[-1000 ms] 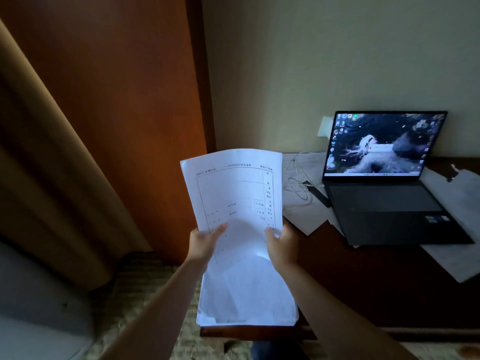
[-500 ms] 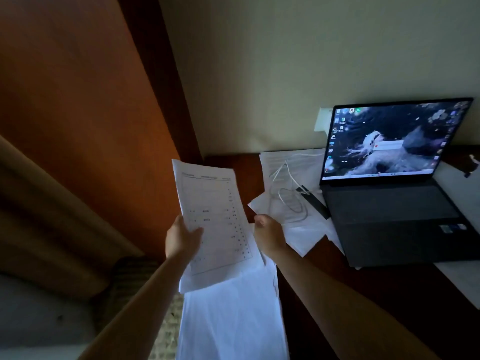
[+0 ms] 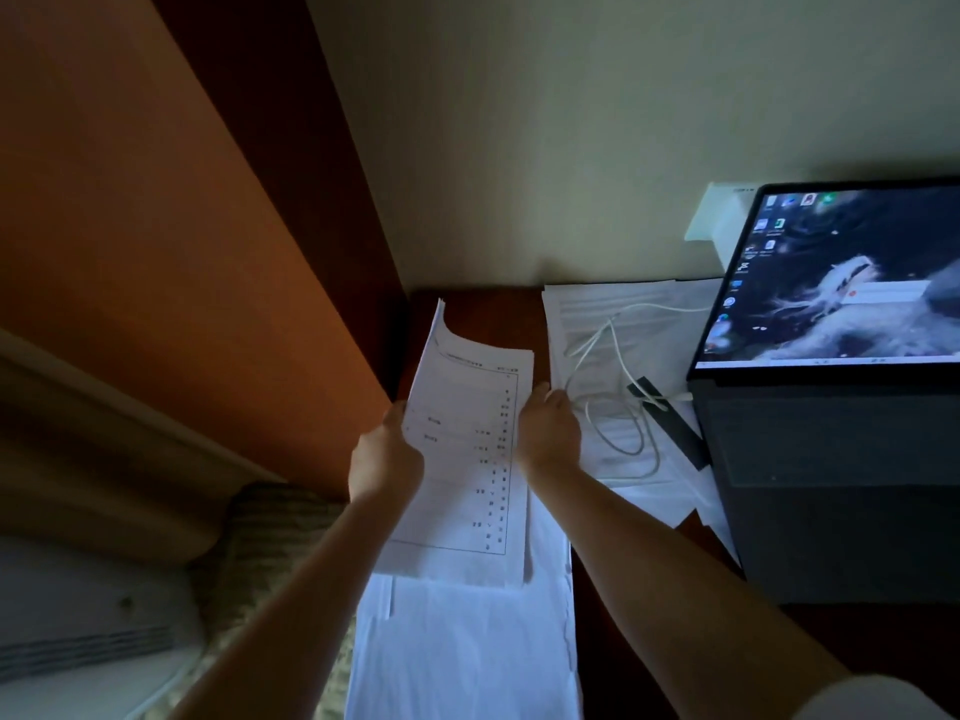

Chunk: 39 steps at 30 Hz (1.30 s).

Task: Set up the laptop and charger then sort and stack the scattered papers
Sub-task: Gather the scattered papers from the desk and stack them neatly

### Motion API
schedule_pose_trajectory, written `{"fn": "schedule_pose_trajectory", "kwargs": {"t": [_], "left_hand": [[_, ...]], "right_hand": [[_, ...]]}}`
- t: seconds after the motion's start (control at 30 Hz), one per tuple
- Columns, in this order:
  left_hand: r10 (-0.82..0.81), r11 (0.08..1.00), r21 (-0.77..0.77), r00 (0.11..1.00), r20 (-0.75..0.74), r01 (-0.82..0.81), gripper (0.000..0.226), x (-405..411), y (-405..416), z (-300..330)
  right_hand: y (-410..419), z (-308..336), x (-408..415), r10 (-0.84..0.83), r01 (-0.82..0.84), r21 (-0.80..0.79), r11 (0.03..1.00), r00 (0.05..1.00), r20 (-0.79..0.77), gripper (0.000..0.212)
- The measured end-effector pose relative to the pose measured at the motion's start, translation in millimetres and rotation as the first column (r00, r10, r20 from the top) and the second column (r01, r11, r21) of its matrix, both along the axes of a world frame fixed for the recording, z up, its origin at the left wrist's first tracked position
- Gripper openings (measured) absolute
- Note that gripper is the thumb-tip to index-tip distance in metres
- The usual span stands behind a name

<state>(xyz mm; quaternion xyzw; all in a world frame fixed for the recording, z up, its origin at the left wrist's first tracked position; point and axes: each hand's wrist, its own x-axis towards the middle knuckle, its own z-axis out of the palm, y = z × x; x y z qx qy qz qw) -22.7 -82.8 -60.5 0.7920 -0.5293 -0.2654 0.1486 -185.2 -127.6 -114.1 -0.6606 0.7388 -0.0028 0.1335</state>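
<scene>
Matt paper sheet [image 3: 470, 459] on dark glossy wooden desk [image 3: 478, 314].

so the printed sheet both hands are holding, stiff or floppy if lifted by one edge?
Probably floppy: the printed sheet already curls at its top left corner while the left hand and right hand hold its two sides. Likely light too, since it looks like thin paper. It may slide easily over the paper stack beneath it.

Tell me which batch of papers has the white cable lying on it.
The papers beside the laptop, right of the right hand; the white cable coils there, unlike the held sheets.
</scene>
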Motion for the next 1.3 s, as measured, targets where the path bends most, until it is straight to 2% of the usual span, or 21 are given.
{"fn": "schedule_pose_trajectory", "kwargs": {"t": [0.13,0.23,0.3,0.4,0.5,0.57,0.63,0.73,0.8,0.87,1.1,1.17,1.3], "left_hand": [[0.066,0.996,-0.065,0.992,0.108,-0.06,0.064,2,-3,0],[0.096,0.99,-0.113,0.986,0.135,-0.08,0.066,2,-7,4],[0.086,0.99,-0.125,0.989,0.118,-0.071,0.064,2,-9,3],[0.08,0.989,-0.128,0.995,0.056,-0.072,0.062,-2,-11,2],[0.105,0.986,-0.127,0.994,0.012,-0.103,0.062,-2,-13,2],[0.121,0.985,-0.128,0.993,-0.002,-0.12,0.063,2,-12,2],[0.139,0.981,-0.133,0.99,-0.021,-0.141,0.063,5,-11,2],[0.135,0.981,-0.129,0.989,-0.065,-0.143,0.062,8,-13,-2],[0.122,0.985,-0.106,0.986,-0.112,-0.134,0.06,8,-16,-6],[0.12,0.987,-0.085,0.976,-0.184,-0.138,0.06,7,-18,-9],[0.077,0.989,-0.091,0.93,-0.359,-0.116,0.068,-9,-29,-14],[0.051,0.99,-0.101,0.931,-0.362,-0.094,0.074,-14,-32,-18],[-0.022,0.997,-0.081,0.961,-0.275,0.0,0.095,-21,-39,-29]], "right_hand": [[-6,1,3,-0.07,0.071,-0.041,0.997,0.998,0.003,0.036],[-5,6,0,-0.042,0.026,0.168,0.986,0.995,0.092,0.059],[-6,9,-3,-0.006,-0.01,0.214,0.977,0.997,0.073,0.07],[-7,5,-4,0.124,-0.108,0.148,0.983,0.987,-0.099,0.057],[-8,3,-8,0.153,-0.142,0.081,0.987,0.977,-0.151,0.048],[-5,13,-11,0.153,-0.15,0.031,0.988,0.982,-0.11,0.037],[-4,26,-12,0.077,-0.075,-0.06,0.995,0.997,0.015,0.024],[-17,44,-14,-0.095,0.125,-0.169,0.978,0.98,0.175,0.028],[-28,52,-16,-0.136,0.187,-0.217,0.958,0.964,0.229,0.033],[-34,56,-18,-0.141,0.204,-0.227,0.952,0.954,0.263,0.035],[-34,46,-16,-0.081,0.117,-0.184,0.976,0.978,0.192,0.033],[-35,45,-19,-0.073,0.107,-0.171,0.979,0.978,0.193,0.031],[-30,39,-22,-0.067,0.091,-0.116,0.989,0.978,0.197,0.026]]}}
